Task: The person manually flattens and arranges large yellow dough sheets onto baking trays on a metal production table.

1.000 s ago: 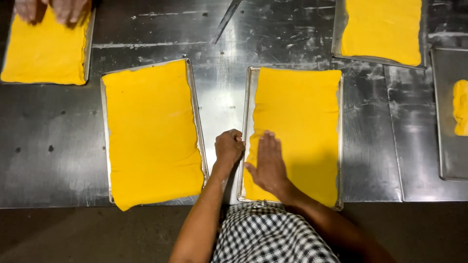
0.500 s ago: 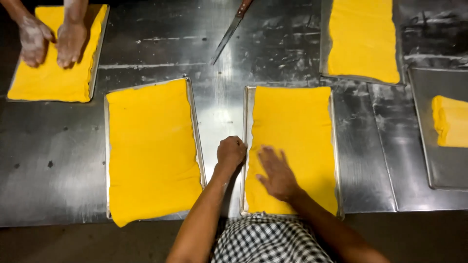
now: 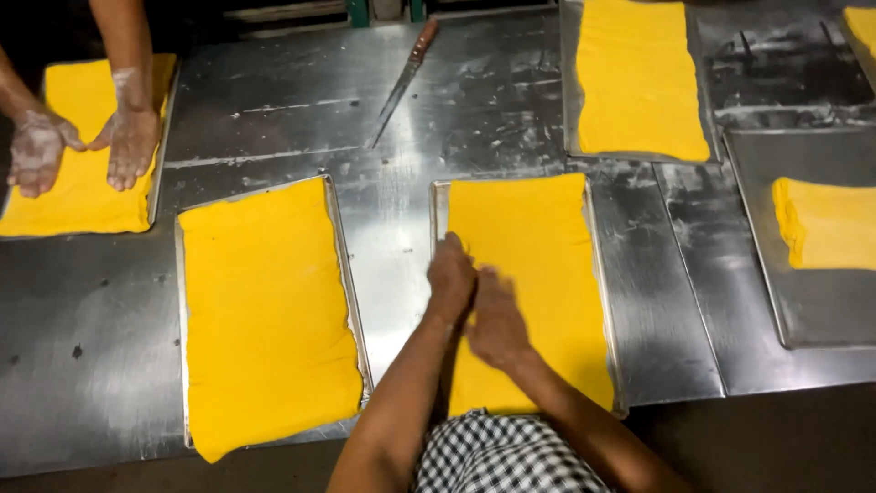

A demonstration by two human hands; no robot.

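Note:
A sheet of yellow dough [image 3: 538, 256] fills a metal tray [image 3: 439, 199] in front of me. My left hand [image 3: 451, 278] rests on the dough's left edge, fingers curled down against it. My right hand [image 3: 494, 319] lies flat on the dough just beside the left one, palm down. Neither hand grips anything. A second tray [image 3: 182, 310] to the left holds another yellow dough sheet [image 3: 265, 310] that hangs over the near edge.
Another person's floured hands [image 3: 82, 141] press dough on a tray at the far left. A knife [image 3: 401, 82] lies on the steel table at the back. More trays with dough [image 3: 639, 78] stand at the back right, and a folded piece [image 3: 826, 224] at the right.
Both my hands have slid up and toward the dough's left edge and now lie close together. The view has tilted, showing more of the table's far side.

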